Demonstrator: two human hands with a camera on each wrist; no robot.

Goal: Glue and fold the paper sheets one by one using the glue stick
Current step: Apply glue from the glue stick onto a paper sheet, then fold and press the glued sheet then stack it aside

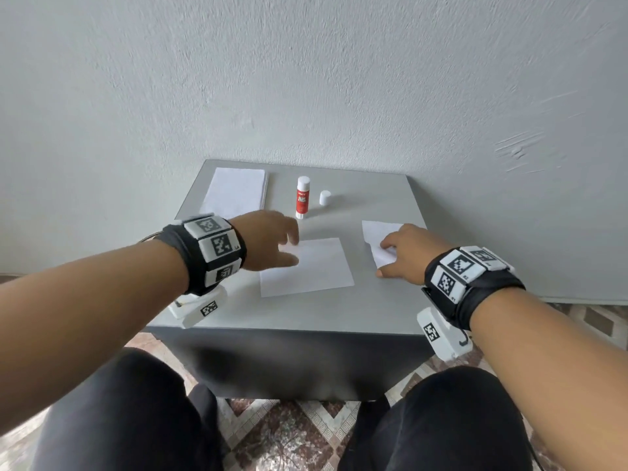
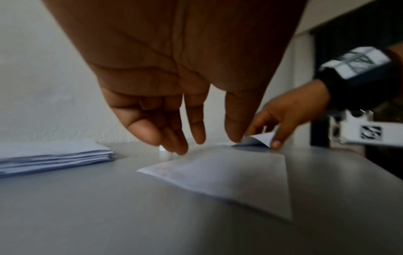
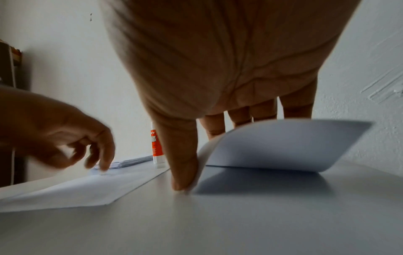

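Observation:
A flat white sheet (image 1: 312, 270) (image 2: 229, 176) (image 3: 87, 189) lies in the middle of the grey table (image 1: 306, 314). My left hand (image 1: 292, 249) (image 2: 196, 143) hangs over its far left corner with loose fingers, holding nothing. To the right lies a folded sheet (image 1: 377, 232) (image 3: 272, 146), its upper flap bowed upward. My right hand (image 1: 387, 263) (image 3: 196, 155) pinches its near edge, thumb at the table and fingers behind the flap. The uncapped glue stick (image 1: 302, 198) (image 3: 156, 146) stands upright behind the flat sheet.
A stack of white sheets (image 1: 234, 192) (image 2: 50, 155) sits at the table's back left corner. The white cap (image 1: 325, 198) stands right of the glue stick. A wall rises directly behind the table. My knees are in front of it, over patterned floor.

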